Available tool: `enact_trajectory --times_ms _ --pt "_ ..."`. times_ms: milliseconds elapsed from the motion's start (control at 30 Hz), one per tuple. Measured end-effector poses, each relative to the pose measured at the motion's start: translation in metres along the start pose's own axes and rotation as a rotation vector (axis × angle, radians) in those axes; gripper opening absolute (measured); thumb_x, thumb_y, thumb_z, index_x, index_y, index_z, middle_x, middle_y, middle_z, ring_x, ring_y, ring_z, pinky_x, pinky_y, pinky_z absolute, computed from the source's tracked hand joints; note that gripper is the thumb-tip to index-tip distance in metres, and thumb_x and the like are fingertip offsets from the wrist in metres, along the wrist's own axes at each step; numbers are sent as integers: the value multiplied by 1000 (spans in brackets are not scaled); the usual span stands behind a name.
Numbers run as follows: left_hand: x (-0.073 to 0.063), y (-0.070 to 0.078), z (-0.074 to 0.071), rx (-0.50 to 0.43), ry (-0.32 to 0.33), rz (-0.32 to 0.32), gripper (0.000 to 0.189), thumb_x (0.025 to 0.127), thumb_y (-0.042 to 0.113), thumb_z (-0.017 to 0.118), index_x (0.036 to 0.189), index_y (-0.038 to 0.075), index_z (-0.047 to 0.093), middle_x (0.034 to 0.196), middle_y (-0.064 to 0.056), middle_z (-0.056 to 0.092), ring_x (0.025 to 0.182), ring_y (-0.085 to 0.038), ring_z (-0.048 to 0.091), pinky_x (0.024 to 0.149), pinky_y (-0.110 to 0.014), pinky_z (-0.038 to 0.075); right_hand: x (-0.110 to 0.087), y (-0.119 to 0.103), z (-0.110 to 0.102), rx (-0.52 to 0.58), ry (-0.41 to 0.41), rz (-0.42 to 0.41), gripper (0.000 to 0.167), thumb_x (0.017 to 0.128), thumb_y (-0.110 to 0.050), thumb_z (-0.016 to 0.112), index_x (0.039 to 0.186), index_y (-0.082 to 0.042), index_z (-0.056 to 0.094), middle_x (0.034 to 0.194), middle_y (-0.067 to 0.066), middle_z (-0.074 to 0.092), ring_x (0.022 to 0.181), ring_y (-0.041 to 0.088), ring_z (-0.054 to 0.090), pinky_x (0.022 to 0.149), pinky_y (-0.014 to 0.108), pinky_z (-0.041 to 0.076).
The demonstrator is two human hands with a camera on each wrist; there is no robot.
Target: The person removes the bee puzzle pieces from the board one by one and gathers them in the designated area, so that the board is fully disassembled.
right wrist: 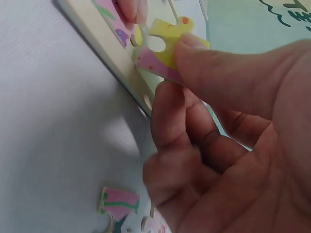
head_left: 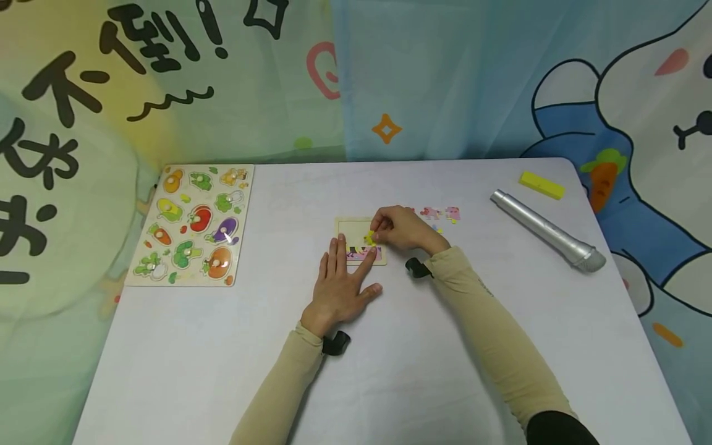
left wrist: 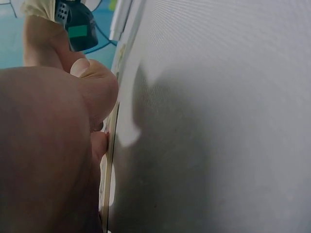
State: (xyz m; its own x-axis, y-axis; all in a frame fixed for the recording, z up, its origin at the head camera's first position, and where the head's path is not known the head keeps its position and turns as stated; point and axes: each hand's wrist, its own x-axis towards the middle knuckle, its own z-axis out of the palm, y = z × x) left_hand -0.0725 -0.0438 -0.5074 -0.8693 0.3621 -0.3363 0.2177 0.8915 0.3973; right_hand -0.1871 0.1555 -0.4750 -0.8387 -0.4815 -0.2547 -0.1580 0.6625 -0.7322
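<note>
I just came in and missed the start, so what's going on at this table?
A person is working on a jigsaw. The right hand pinches a yellow-and-pink jigsaw piece over a flat, cream, rectangular puzzle tray, while the left hand rests on the tray with its fingers extended. Pink-patterned pieces lie along the tray's near edge; loose pink pieces lie beyond the right hand.

Beyond the grip of the right hand [head_left: 405, 227], toward its left, the cloth backdrop [head_left: 250, 99] bears dark Chinese characters, among them 不 [head_left: 62, 86] and apparently 倒 [head_left: 151, 46], then an exclamation mark [head_left: 208, 21]; those farther left of the grip, partly cut off, cannot be read surely
</note>
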Motion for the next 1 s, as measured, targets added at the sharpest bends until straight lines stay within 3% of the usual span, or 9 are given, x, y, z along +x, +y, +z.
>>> enact_trajectory --times_ms 200,400,500,600,800,1000 --pt "0 -1 1 -8 -2 7 76 107 65 44 171 40 12 172 -21 -32 161 -37 -28 133 -57 -5 -6 1 -5 1 54 7 8 99 -8 73 107 -6 71 97 9 70 87 21 64 79 32 49" --pt "-1 0 0 -12 -2 6 76 107 66 43 171 40 12 172 -21 -30 162 -36 -27 133 -56 -4 -19 8 -15 133 97 62 11 102 -8 70 112 -5 68 100 16 67 74 25 74 60 35 61" --pt "-1 0 1 -12 -2 6 76 107 66 43 171 40 11 172 -21 -31 162 -36 -27 133 -56 -4 -26 14 -19 194 150 99 13 102 -9 71 114 -4 69 101 18 69 72 26 76 57 38 62" --pt "-1 0 1 -12 6 9 77 106 65 45 171 41 10 172 -22 -30 162 -37 -26 133 -56 -4 -33 23 -21 206 248 104 16 101 -11 73 116 -4 74 104 19 73 73 24 77 58 34 62" --pt "-1 -2 3 -12 6 8 79 105 65 47 171 41 10 172 -20 -32 161 -36 -28 133 -56 -6 -51 45 -29 86 463 67 19 99 -18 77 114 -7 82 108 16 80 83 15 74 68 20 55" --pt "0 -2 3 -1 9 12 79 105 66 46 170 41 8 171 -20 -33 161 -35 -29 133 -55 -6 -71 62 -41 221 516 105 20 101 -14 74 117 -4 81 111 22 78 76 14 78 66 27 63"
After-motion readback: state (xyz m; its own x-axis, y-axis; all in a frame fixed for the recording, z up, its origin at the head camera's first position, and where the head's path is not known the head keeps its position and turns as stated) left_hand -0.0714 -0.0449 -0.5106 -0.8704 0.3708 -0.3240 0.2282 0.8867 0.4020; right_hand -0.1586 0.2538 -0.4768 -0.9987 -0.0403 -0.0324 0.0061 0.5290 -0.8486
